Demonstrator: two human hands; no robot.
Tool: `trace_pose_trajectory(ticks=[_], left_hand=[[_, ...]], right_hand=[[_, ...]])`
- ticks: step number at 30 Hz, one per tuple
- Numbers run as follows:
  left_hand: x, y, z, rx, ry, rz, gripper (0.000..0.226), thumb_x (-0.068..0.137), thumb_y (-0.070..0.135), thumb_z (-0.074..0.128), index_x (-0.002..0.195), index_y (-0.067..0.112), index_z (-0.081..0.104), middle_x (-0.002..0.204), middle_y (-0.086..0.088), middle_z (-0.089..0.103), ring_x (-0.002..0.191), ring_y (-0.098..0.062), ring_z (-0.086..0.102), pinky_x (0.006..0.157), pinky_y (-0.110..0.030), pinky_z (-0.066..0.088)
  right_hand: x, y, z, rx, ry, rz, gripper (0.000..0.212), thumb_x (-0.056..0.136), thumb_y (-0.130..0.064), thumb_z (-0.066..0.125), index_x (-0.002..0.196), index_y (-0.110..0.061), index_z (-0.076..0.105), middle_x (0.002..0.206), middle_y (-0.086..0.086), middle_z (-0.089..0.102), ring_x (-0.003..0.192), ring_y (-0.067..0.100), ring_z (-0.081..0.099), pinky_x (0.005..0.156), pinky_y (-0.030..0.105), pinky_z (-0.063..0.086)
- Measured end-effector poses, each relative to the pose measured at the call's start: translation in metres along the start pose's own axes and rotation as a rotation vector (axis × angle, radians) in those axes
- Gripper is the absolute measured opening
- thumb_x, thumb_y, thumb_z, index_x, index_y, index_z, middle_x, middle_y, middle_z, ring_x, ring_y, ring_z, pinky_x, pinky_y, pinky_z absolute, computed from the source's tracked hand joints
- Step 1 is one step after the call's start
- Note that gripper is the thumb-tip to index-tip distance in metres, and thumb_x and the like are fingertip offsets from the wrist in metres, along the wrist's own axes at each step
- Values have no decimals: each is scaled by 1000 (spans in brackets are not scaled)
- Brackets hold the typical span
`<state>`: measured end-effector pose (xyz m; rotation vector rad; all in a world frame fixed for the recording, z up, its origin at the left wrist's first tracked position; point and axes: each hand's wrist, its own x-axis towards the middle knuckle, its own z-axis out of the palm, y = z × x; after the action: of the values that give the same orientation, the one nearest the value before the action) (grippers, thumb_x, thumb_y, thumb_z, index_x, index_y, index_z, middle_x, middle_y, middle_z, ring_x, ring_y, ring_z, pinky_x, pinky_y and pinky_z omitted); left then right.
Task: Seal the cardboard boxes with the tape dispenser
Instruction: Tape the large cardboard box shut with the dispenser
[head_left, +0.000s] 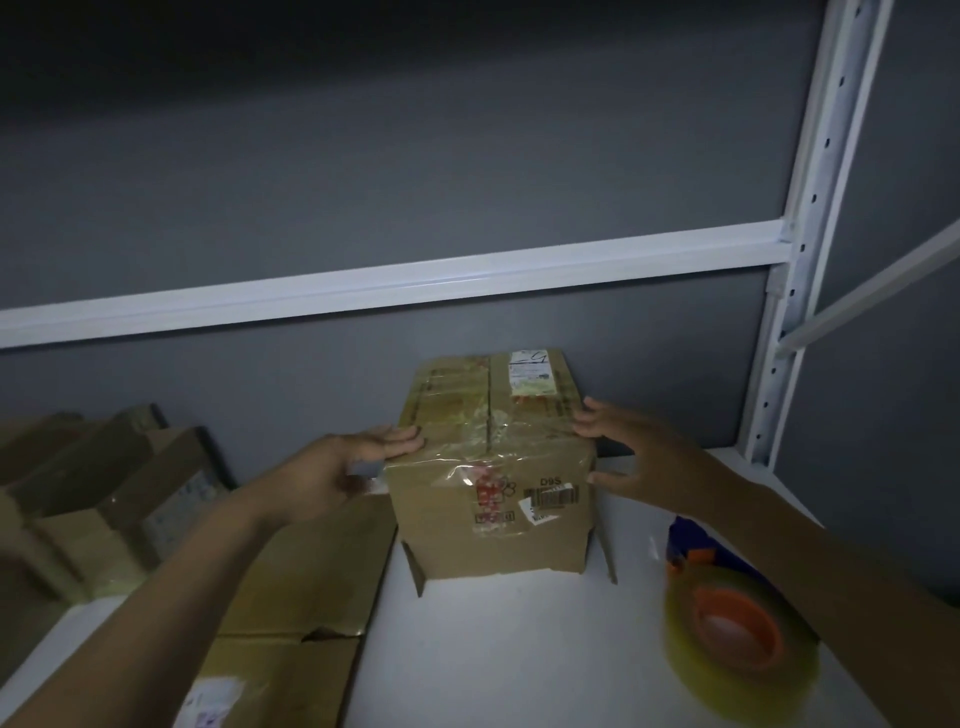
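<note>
**A:** What is the box sitting on?

**B:** A white shelf (493, 649). Behind it is a grey wall (363, 156). A white bar (415, 283) runs across the wall, and a white post (810, 208) with holes stands at the right. The room is dim.

**A:** Where is the box?

**B:** The box (493, 540) is in the middle, near the wall. It has shiny tape over its top.

**A:** And the hands?

**B:** Both are loose and hold nothing. The left hand (343, 467) lays straight fingers on the top left edge. The right hand (639, 452) spreads its fingers at the top right edge.

**A:** Where is the dispenser?

**B:** The dispenser (737, 623) lies on the shelf at the front right, apart from the box. The right arm hides part of it.

**A:** Anything else?

**B:** There are more boxes (306, 587) at the left. The left arm covers some.
</note>
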<state>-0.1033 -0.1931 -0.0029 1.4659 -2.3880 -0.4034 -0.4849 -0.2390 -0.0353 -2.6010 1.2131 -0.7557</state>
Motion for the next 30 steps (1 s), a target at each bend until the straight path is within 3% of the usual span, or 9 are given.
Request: trace_pose_trajectory(ticks=[3,7,11,14,17,21,23,26,30], left_hand=[[6,-5,5,-68,83,13,72,79,0,75,128,47,51,136,39,40,133,18,25,105,-2,21],[7,-2,17,-189,208,-2,64,73,12,82,120,48,59,123,47,45,128,18,34,108,-7,27],[3,12,41,-196,429,-45,55,69,27,85,116,44,62,124,38,51,126,10,43,110,-21,33],[5,21,47,26,376,-92,80,57,44,90,126,24,55,125,23,43,120,-3,46,93,-18,36],[13,32,38,146,275,-125,84,52,71,68,118,25,46,115,14,39,105,-6,42,77,-19,34],[39,46,42,284,379,-1,85,76,88,20,106,15,53,102,4,42,87,-12,42,69,-26,34],[48,44,54,335,487,106,82,84,82,20,105,12,57,103,-1,48,82,-15,48,61,-29,44],[50,40,61,420,551,138,74,88,74,32,114,11,61,128,-7,55,92,-25,63,62,-32,52],[53,38,63,433,475,67,83,86,79,27,134,18,57,134,-5,60,111,-29,64,83,-39,55]], right_hand=[[0,0,5,40,27,17,63,83,-32,72,139,-26,45,144,-21,26,131,-13,18,109,13,20],[1,-2,11,45,62,30,64,80,-38,74,136,-21,49,148,-10,36,133,-2,30,112,27,30],[6,-15,25,15,190,31,63,75,-41,77,125,-10,55,134,0,49,119,8,47,92,12,35],[9,-20,22,-34,123,56,70,68,-52,78,120,-14,51,118,-4,46,103,12,50,77,16,40],[17,-30,6,-199,63,-1,77,67,-78,50,121,-23,51,108,-9,40,92,7,44,69,13,31],[37,-53,2,-436,-84,-80,101,63,-91,0,141,-36,36,138,-6,38,125,18,37,99,33,31],[45,-56,12,-428,-46,-21,96,68,-88,-1,139,-37,39,141,-8,39,128,19,35,102,38,28],[48,-59,31,-390,169,55,67,83,-70,21,118,-28,60,120,-2,58,109,25,51,86,40,39],[45,-65,52,-420,288,80,79,84,-79,21,106,-18,67,106,1,64,96,26,58,75,35,46]])
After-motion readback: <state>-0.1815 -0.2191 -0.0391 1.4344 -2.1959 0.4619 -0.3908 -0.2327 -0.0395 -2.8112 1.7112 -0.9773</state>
